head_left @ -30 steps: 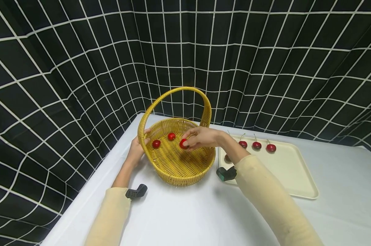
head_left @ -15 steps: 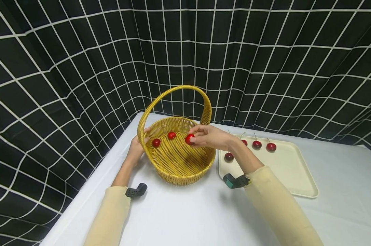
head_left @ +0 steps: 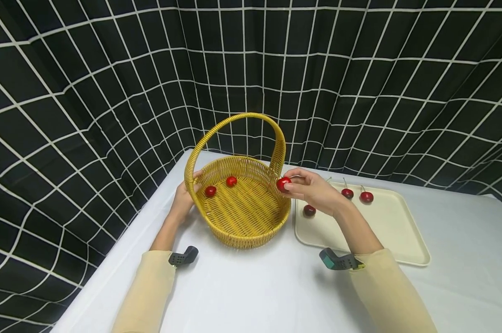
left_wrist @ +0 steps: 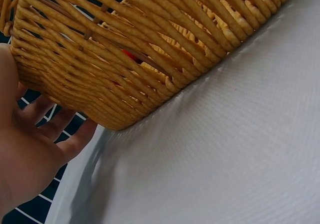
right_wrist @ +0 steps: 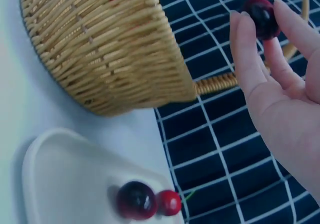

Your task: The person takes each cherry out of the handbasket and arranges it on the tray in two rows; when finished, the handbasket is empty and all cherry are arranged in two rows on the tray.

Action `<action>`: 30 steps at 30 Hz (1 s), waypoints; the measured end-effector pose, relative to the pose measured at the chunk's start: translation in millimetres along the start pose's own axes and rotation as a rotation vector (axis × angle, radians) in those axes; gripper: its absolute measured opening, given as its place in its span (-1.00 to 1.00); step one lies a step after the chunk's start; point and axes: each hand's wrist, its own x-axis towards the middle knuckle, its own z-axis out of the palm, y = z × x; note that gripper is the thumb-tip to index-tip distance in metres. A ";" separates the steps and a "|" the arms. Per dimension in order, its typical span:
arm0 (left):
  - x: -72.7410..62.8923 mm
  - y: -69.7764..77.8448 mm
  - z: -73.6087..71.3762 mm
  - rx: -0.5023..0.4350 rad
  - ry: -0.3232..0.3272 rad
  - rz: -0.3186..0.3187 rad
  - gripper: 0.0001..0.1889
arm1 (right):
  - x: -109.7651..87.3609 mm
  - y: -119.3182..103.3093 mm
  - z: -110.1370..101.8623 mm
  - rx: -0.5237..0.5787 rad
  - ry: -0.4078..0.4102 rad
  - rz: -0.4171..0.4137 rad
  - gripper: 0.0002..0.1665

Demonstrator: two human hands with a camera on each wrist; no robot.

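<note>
A yellow woven basket (head_left: 244, 240) with a tall arched handle stands on the table; two red cherries lie inside, one cherry (head_left: 210, 191) near the left wall and another cherry (head_left: 231, 181) toward the back. My left hand (head_left: 183, 198) holds the basket's left side at the rim; the left wrist view shows its fingers (left_wrist: 75, 139) against the outer weave. Between thumb and fingertips my right hand (head_left: 313, 188) pinches a dark red cherry (head_left: 283, 184), raised at the basket's right rim. In the right wrist view this cherry (right_wrist: 261, 18) appears above the basket's edge.
Right of the basket lies a cream tray (head_left: 384, 231). On it sit a cherry (head_left: 309, 211) near the left edge and stemmed cherries (head_left: 366, 197) along the back, partly behind my right hand. A black curtain (head_left: 317, 92) with white grid lines surrounds the table's far and left sides.
My right hand has drawn back to the right with the pinched cherry, from over the basket's inside to its right rim. The left hand and basket stay in place.
</note>
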 end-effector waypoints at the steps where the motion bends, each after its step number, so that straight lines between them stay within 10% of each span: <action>1: 0.1 -0.2 -0.1 0.002 0.002 0.000 -0.53 | -2.9 1.7 -2.2 0.010 0.017 -0.006 -0.63; 22: -7.9 23.3 4.7 -0.008 -0.001 -0.003 -0.53 | -48.2 49.6 -37.2 0.100 0.304 -0.036 -0.65; 30: -12.5 31.5 6.1 0.014 -0.003 0.003 -0.54 | -54.9 62.1 -51.2 0.011 0.318 0.092 -0.36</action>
